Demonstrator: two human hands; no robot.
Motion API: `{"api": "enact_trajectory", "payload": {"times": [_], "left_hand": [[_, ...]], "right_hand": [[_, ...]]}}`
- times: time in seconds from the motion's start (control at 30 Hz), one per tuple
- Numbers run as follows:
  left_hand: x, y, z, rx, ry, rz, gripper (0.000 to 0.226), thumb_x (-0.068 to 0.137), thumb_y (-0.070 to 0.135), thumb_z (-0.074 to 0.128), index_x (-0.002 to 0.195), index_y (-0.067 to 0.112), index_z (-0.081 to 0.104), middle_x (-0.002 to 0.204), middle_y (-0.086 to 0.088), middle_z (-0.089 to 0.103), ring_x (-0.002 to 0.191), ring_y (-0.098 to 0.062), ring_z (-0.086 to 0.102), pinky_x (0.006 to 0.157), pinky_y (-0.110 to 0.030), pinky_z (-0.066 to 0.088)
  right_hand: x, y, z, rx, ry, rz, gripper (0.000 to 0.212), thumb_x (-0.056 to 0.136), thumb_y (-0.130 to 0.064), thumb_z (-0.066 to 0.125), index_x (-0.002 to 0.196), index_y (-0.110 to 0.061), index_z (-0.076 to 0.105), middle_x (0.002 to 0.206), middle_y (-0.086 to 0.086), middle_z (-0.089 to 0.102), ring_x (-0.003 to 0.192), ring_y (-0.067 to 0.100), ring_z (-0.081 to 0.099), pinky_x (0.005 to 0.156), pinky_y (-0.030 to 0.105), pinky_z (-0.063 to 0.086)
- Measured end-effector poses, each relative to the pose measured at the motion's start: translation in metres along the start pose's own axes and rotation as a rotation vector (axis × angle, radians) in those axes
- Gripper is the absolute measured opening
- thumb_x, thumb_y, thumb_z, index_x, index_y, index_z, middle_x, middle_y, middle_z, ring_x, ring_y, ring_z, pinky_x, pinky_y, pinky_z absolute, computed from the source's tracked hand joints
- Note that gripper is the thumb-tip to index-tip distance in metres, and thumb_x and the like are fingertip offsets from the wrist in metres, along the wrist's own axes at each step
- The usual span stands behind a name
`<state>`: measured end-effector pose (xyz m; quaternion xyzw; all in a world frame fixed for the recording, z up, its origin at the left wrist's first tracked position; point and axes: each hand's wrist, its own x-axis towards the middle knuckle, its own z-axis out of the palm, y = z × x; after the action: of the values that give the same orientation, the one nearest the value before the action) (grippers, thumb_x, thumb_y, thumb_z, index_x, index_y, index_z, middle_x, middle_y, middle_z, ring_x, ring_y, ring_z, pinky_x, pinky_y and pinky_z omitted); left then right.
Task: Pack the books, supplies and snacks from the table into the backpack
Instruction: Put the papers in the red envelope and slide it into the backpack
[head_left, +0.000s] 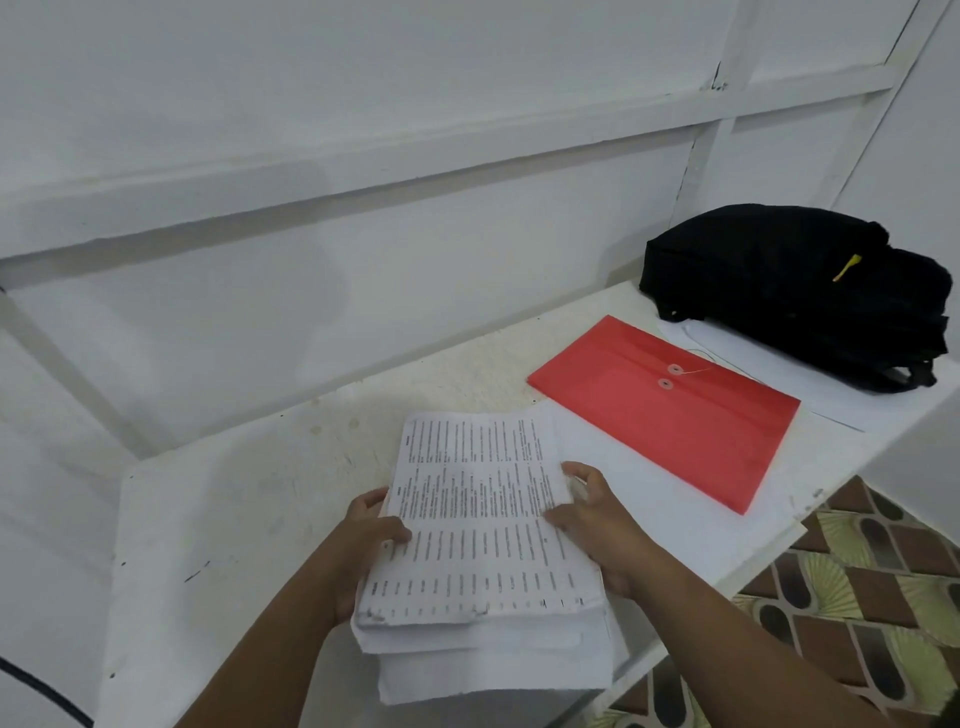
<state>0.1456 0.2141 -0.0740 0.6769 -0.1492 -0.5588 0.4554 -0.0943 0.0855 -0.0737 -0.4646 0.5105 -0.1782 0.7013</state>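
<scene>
Holding a thick stack of papers (478, 540) with both hands, I have it at the near edge of the white surface (249, 499), right in front of me. My left hand (363, 540) grips the left side, with my thumb on top of the printed page and my fingers curled under. My right hand (597, 519) grips the right side the same way, with my fingers bent round the edge. The stack looks heavy, I think, because there are so many sheets. It also looks floppy. The top pages are bent and worn at the corners, and the sheets are loose, so they could slide apart or spill. I think the best place for my grip is at the two long sides, near the middle, with fingers underneath to hold the weight. A red envelope (670, 410) with a string tie lies flat on the surface to the right, well apart from the stack. It looks thin, light and smooth, so it may be slippery. The black backpack (800, 291) lies on its side at the far right end of the surface, on a white sheet (769, 374). I cannot tell if it is open.
</scene>
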Motion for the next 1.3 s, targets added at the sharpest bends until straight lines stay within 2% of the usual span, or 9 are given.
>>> {"api": "enact_trajectory", "payload": {"times": [0.17, 0.3, 0.43, 0.63, 0.73, 0.87, 1.0, 1.13, 1.3], "left_hand": [[-0.008, -0.001, 0.002, 0.062, -0.073, 0.101, 0.071, 0.091, -0.009, 0.055, 0.135, 0.041, 0.033, 0.125, -0.005, 0.059, 0.089, -0.031, 0.075, 0.062, -0.04, 0.061], [-0.012, 0.007, 0.01, 0.406, -0.026, 0.223, 0.065, 0.09, -0.006, 0.053, 0.135, 0.039, 0.04, 0.132, 0.003, 0.055, 0.092, -0.018, 0.071, 0.064, -0.03, 0.06], [-0.014, 0.004, 0.032, 0.829, 0.086, 0.54, 0.063, 0.096, 0.003, 0.044, 0.144, 0.04, 0.028, 0.147, 0.005, 0.046, 0.098, -0.008, 0.066, 0.069, -0.019, 0.059], [-0.012, 0.003, 0.031, 0.669, 0.184, 0.76, 0.067, 0.097, -0.003, 0.042, 0.139, 0.046, 0.024, 0.154, 0.003, 0.039, 0.108, -0.006, 0.064, 0.08, -0.028, 0.061], [-0.02, 0.012, 0.038, 0.635, 0.345, 1.026, 0.061, 0.097, -0.002, 0.041, 0.142, 0.037, 0.028, 0.155, -0.002, 0.036, 0.141, -0.013, 0.037, 0.111, -0.046, 0.044], [-0.027, 0.026, 0.045, 0.525, 0.492, 1.315, 0.047, 0.097, 0.007, 0.044, 0.14, 0.021, 0.03, 0.145, -0.011, 0.039, 0.135, -0.027, 0.045, 0.099, -0.045, 0.054], [-0.014, 0.015, 0.049, 0.538, 0.483, 1.304, 0.04, 0.101, 0.011, 0.043, 0.137, 0.021, 0.031, 0.14, -0.006, 0.037, 0.133, -0.019, 0.046, 0.093, -0.04, 0.058], [-0.001, -0.001, 0.049, 0.586, 0.438, 1.287, 0.035, 0.103, 0.021, 0.039, 0.137, 0.016, 0.031, 0.138, -0.007, 0.038, 0.132, 0.005, 0.038, 0.097, -0.01, 0.046], [0.006, -0.003, 0.044, 0.545, 0.472, 1.178, 0.043, 0.099, 0.012, 0.039, 0.14, 0.02, 0.027, 0.148, -0.007, 0.034, 0.136, -0.021, 0.044, 0.095, -0.039, 0.055]], "right_hand": [[-0.002, 0.001, -0.007, 0.132, -0.232, 0.037, 0.051, 0.094, 0.008, 0.054, 0.129, -0.029, 0.057, 0.12, 0.011, 0.071, 0.105, 0.035, 0.07, 0.089, 0.056, 0.056], [-0.002, -0.014, -0.001, -0.292, -0.218, 0.047, 0.043, 0.092, 0.004, 0.056, 0.119, -0.03, 0.064, 0.117, 0.007, 0.069, 0.093, 0.027, 0.074, 0.079, 0.05, 0.061], [-0.007, -0.019, 0.017, -0.799, -0.053, -0.322, 0.047, 0.09, 0.005, 0.05, 0.116, -0.033, 0.056, 0.124, -0.003, 0.053, 0.093, 0.017, 0.062, 0.068, 0.022, 0.053], [-0.003, -0.006, 0.025, -0.86, 0.047, -0.69, 0.05, 0.095, 0.005, 0.048, 0.128, -0.033, 0.052, 0.141, 0.0, 0.051, 0.123, 0.019, 0.053, 0.086, 0.003, 0.042], [-0.01, -0.023, 0.032, -0.809, 0.15, -0.935, 0.03, 0.099, -0.02, 0.049, 0.128, -0.029, 0.054, 0.139, 0.003, 0.054, 0.125, 0.022, 0.055, 0.105, 0.024, 0.046], [-0.023, -0.04, 0.041, -0.732, 0.282, -1.201, 0.039, 0.101, -0.053, 0.029, 0.128, -0.03, 0.045, 0.129, 0.013, 0.058, 0.095, 0.024, 0.066, 0.074, 0.029, 0.062], [-0.016, -0.018, 0.044, -0.721, 0.312, -1.157, 0.029, 0.098, -0.025, 0.045, 0.126, -0.032, 0.041, 0.131, 0.018, 0.054, 0.092, 0.033, 0.067, 0.062, 0.035, 0.064], [-0.007, -0.005, 0.038, -0.736, 0.275, -1.09, 0.045, 0.094, -0.011, 0.054, 0.128, -0.036, 0.039, 0.125, 0.014, 0.054, 0.088, 0.023, 0.062, 0.064, 0.029, 0.063], [-0.003, -0.012, 0.032, -0.774, 0.264, -1.066, 0.039, 0.093, -0.021, 0.041, 0.129, -0.036, 0.039, 0.119, 0.012, 0.054, 0.079, 0.023, 0.061, 0.056, 0.026, 0.057]]}}
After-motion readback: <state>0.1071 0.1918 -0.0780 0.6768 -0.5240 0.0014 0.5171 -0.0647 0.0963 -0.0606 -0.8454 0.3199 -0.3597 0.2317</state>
